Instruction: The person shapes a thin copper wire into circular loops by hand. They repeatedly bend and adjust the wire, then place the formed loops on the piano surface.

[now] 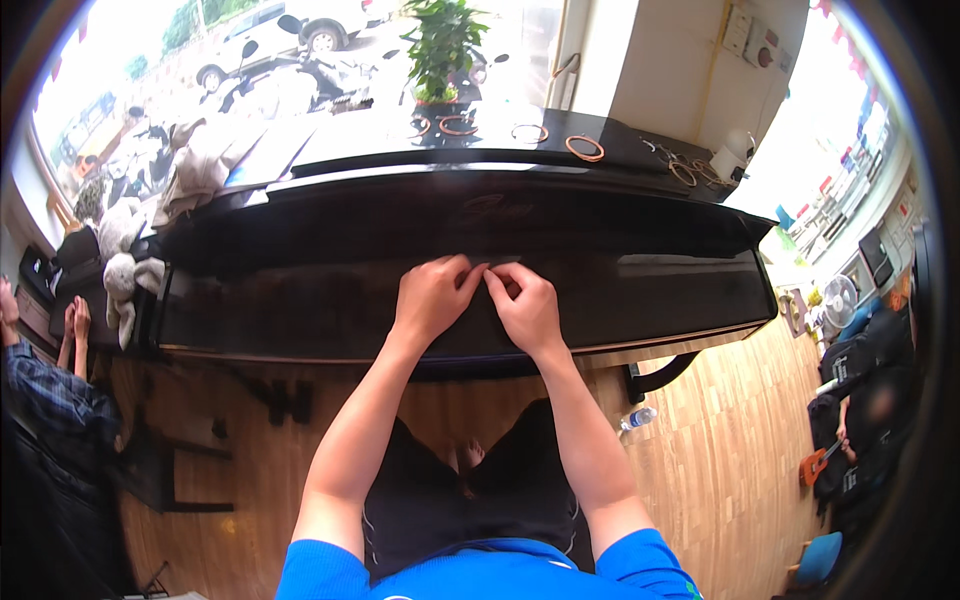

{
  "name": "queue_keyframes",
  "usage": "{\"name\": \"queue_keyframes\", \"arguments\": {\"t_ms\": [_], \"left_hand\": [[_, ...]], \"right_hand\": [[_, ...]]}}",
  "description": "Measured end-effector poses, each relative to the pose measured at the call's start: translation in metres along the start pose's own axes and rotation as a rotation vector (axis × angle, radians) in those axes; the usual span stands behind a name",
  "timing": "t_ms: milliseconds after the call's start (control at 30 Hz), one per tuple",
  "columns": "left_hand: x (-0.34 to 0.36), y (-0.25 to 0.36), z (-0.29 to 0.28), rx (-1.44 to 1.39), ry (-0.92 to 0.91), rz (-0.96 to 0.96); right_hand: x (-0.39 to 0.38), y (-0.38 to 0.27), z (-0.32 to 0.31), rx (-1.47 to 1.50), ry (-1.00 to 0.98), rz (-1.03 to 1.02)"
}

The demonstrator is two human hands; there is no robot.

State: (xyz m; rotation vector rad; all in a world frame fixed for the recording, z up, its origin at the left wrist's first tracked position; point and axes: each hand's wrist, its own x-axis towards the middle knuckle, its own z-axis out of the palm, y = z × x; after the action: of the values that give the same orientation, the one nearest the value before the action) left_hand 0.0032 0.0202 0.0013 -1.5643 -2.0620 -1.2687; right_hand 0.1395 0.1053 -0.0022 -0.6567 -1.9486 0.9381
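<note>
My left hand [430,297] and my right hand [527,308] meet above the front of a black piano [290,310], whose lid covers the keys. The thumb and fingers of each are pinched together, tips almost touching. Anything between them is too small or hidden to make out. Several copper-coloured wire coils lie on the piano's top, among them one coil [584,148] right of the middle and a bunch of rings [688,170] near the right end.
A potted plant [440,50] stands behind the piano by the window. A plush rabbit [122,275] sits at its left end, near folded cloth [205,165]. A person's hands [77,320] show at far left. A bottle [638,418] lies on the floor; another person holds a ukulele [815,465].
</note>
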Motion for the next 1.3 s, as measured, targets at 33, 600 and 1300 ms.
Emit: {"name": "queue_keyframes", "arguments": {"t_ms": [33, 600, 1300], "left_hand": [[0.002, -0.003, 0.002, 0.015, 0.004, 0.019], [0.001, -0.008, 0.001, 0.098, 0.007, 0.147], [-0.002, -0.009, 0.008, 0.134, 0.043, 0.11]], "right_hand": [[0.007, 0.001, 0.003, -0.118, -0.025, -0.059], [0.019, 0.012, 0.008, -0.321, -0.032, -0.353], [0.018, 0.015, 0.007, -0.437, -0.079, -0.432]]}}
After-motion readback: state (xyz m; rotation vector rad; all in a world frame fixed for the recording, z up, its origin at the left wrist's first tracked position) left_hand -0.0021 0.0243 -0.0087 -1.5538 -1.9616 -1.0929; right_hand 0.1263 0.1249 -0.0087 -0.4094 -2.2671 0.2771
